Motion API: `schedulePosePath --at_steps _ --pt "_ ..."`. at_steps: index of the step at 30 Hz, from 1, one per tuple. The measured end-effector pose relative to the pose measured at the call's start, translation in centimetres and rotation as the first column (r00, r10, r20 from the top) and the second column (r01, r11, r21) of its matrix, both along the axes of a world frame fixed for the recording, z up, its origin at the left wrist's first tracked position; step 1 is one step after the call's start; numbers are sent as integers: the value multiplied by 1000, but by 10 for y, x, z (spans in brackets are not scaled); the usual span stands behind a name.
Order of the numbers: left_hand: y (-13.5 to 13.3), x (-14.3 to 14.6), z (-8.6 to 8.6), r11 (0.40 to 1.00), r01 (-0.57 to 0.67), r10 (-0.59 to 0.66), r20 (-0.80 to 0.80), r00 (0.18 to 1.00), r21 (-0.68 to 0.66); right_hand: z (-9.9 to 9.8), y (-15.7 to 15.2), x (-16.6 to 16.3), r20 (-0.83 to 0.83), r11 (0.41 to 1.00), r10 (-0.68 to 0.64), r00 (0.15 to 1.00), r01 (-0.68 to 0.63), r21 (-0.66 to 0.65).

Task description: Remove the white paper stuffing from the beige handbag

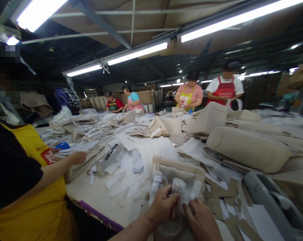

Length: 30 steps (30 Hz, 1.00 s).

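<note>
My left hand (163, 205) and my right hand (201, 219) are both at the bottom middle of the head view, fingers closed on a wad of white tissue paper (185, 191). The paper sits at the mouth of a beige bag (178, 170) that lies open on the worktable (96, 195). My left thumb presses the paper from the left. My right fingers pinch it from the right. A rolled white piece (156, 184) stands just left of my left hand.
A tape dispenser (108, 159) lies left of the bag among white paper scraps. Another grey dispenser (272, 197) sits at the right. Stuffed beige bags (247, 149) pile behind. A co-worker in a yellow apron (36, 187) stands at left; several other people work at the far side.
</note>
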State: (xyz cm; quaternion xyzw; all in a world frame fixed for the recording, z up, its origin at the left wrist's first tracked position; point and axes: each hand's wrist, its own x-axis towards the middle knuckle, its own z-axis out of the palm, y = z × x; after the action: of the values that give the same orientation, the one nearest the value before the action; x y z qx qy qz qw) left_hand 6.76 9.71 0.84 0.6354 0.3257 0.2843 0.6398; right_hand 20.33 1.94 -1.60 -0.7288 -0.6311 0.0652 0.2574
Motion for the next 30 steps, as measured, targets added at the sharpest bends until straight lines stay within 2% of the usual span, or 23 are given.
schedulePosePath --at_steps 3,5,8,11,12,14,16,17,20,22,28,30 --pt "-6 -2 -4 998 18 -18 1 1000 53 9 12 -2 50 966 -95 994 105 -235" --pt "-4 3 -7 999 8 -9 3 1000 32 13 18 -3 72 942 -108 992 125 -311" --pt "3 14 -11 996 -37 37 -2 999 -86 9 21 -1 60 953 -107 992 120 -277" --pt "11 24 -13 979 -78 61 -94 994 -189 -4 19 14 -124 976 -81 989 53 -210" --pt "12 27 -14 975 -87 60 -135 989 -204 -8 18 21 -242 975 -110 964 58 -214" --pt "14 30 -14 973 -97 56 -195 979 -210 -15 18 36 -473 959 -227 852 110 -262" --pt "15 32 -13 973 -100 54 -215 975 -209 -18 20 48 -578 930 -341 741 175 -325" --pt "15 32 -13 973 -101 55 -217 975 -207 -18 22 52 -577 925 -355 736 186 -332" --pt "15 32 -11 975 -107 61 -229 972 -197 -17 30 54 -497 939 -307 812 174 -295" --pt "15 32 -9 975 -107 61 -231 971 -193 -17 35 52 -476 951 -280 833 172 -259" --pt "14 26 0 973 -64 14 -220 975 -223 -11 35 54 -512 955 -292 808 216 -203" --pt "13 24 3 972 -43 -5 -201 980 -231 -2 32 55 -603 961 -277 748 203 -189"
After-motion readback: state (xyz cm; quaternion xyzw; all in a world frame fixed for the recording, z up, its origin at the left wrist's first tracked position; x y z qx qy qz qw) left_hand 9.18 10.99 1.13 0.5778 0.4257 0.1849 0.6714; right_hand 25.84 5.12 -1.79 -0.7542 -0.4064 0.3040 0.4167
